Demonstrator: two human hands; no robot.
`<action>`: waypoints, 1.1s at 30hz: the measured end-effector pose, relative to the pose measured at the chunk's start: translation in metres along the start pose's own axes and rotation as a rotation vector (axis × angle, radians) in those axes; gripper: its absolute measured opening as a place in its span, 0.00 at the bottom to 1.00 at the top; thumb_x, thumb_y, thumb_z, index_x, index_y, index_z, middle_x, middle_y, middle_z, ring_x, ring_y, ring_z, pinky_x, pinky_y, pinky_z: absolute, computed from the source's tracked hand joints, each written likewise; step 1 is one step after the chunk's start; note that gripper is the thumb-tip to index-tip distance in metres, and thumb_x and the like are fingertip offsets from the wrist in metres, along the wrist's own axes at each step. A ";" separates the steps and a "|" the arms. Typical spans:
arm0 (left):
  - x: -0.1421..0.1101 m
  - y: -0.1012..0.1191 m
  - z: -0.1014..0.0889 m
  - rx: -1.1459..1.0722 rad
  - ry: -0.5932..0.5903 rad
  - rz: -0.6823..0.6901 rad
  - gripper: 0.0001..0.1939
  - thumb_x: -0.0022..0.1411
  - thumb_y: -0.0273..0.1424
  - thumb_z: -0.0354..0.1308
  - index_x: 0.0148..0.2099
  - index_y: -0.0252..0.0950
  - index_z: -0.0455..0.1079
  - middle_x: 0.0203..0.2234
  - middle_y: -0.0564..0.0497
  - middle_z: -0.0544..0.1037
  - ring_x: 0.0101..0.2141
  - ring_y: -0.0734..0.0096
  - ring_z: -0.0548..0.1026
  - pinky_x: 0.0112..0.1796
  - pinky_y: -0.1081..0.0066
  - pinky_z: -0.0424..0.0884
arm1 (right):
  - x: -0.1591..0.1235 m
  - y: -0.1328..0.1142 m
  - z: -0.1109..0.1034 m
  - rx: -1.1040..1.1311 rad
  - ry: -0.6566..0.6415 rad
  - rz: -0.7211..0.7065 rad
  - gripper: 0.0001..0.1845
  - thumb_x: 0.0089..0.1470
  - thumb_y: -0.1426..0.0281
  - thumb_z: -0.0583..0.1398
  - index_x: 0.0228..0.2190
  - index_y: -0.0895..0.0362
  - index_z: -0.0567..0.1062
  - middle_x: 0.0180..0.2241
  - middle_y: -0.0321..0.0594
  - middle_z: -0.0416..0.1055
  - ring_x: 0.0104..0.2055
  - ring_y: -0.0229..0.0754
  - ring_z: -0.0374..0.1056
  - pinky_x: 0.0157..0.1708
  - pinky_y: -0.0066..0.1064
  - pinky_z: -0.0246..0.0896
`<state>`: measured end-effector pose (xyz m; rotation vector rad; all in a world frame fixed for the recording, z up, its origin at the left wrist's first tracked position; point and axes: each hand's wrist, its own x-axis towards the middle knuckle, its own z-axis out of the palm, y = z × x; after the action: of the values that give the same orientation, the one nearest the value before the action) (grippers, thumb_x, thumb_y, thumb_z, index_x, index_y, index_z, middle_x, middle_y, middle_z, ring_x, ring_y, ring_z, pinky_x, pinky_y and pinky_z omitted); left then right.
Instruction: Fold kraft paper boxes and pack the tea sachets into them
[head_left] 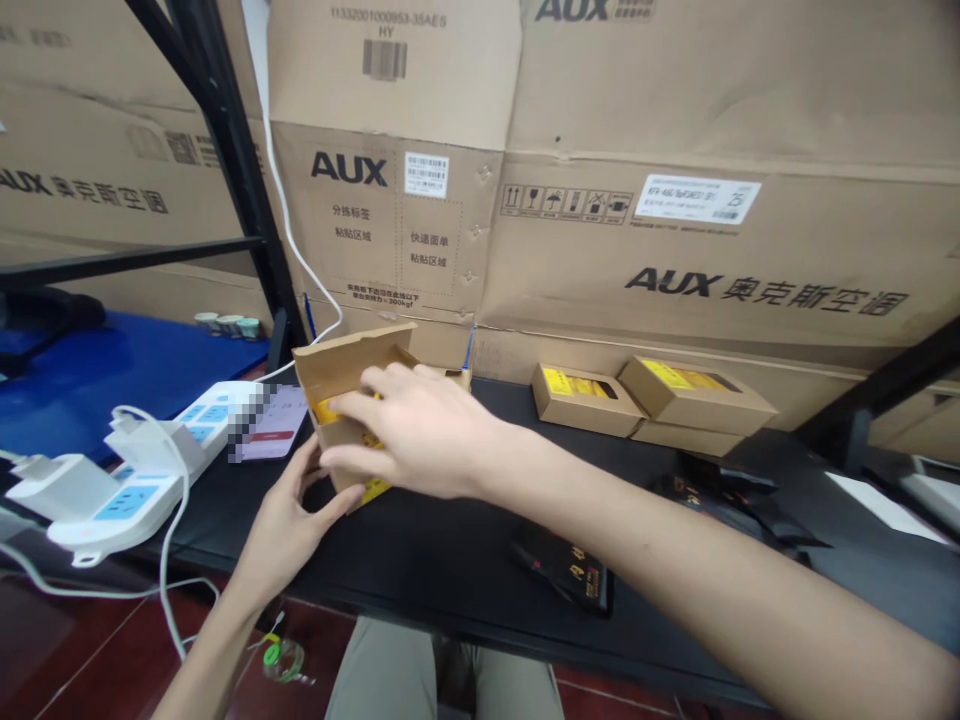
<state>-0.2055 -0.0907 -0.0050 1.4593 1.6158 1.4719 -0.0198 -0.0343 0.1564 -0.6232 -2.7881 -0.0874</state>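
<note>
A small brown cardboard box (349, 362) stands with its lid flap raised, and yellow shows inside it and low on its front. My left hand (292, 520) is wrapped round its lower left side, thumb along the front. Over the box's opening is my right hand (420, 425), its fingers bent into the top and its thumb near the front wall. What those fingers grip, if anything, is hidden. Beneath my right forearm lies a black packet (574, 570) with gold lettering.
More boxes with yellow labels (585, 400) (694, 390) sit at the back right. Several black packets (712, 500) lie right of my forearm. A white power strip (150, 490) with plugs and cables and a phone (274, 425) are at left. Large AUX cartons (375, 240) line the back.
</note>
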 end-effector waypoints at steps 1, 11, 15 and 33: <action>0.001 0.002 0.000 -0.023 0.031 0.023 0.41 0.57 0.44 0.68 0.69 0.43 0.59 0.62 0.40 0.72 0.60 0.49 0.74 0.59 0.49 0.72 | -0.003 0.006 -0.005 -0.006 0.050 0.019 0.25 0.68 0.54 0.55 0.54 0.59 0.76 0.50 0.50 0.73 0.53 0.52 0.68 0.54 0.44 0.61; 0.011 0.046 0.008 -0.025 0.283 0.383 0.35 0.61 0.38 0.67 0.67 0.52 0.60 0.68 0.50 0.65 0.62 0.55 0.71 0.57 0.58 0.75 | -0.021 0.059 0.001 0.258 0.084 0.223 0.25 0.67 0.60 0.57 0.60 0.60 0.72 0.53 0.51 0.71 0.52 0.48 0.71 0.57 0.43 0.63; 0.012 0.048 0.010 -0.071 0.238 0.344 0.32 0.63 0.38 0.65 0.66 0.50 0.61 0.67 0.49 0.67 0.65 0.57 0.69 0.59 0.60 0.73 | -0.014 0.057 0.003 0.227 0.125 0.246 0.33 0.67 0.58 0.57 0.68 0.59 0.63 0.52 0.53 0.71 0.49 0.49 0.71 0.53 0.46 0.65; 0.041 0.058 -0.004 -0.025 0.106 0.168 0.24 0.61 0.48 0.64 0.55 0.43 0.69 0.60 0.45 0.74 0.59 0.52 0.74 0.58 0.54 0.73 | -0.025 0.063 0.023 0.615 0.491 0.303 0.20 0.66 0.58 0.56 0.55 0.54 0.67 0.54 0.48 0.70 0.45 0.40 0.72 0.52 0.43 0.67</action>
<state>-0.2002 -0.0647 0.0604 1.5583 1.5615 1.6823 0.0225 0.0152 0.1275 -0.7232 -2.0599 0.5738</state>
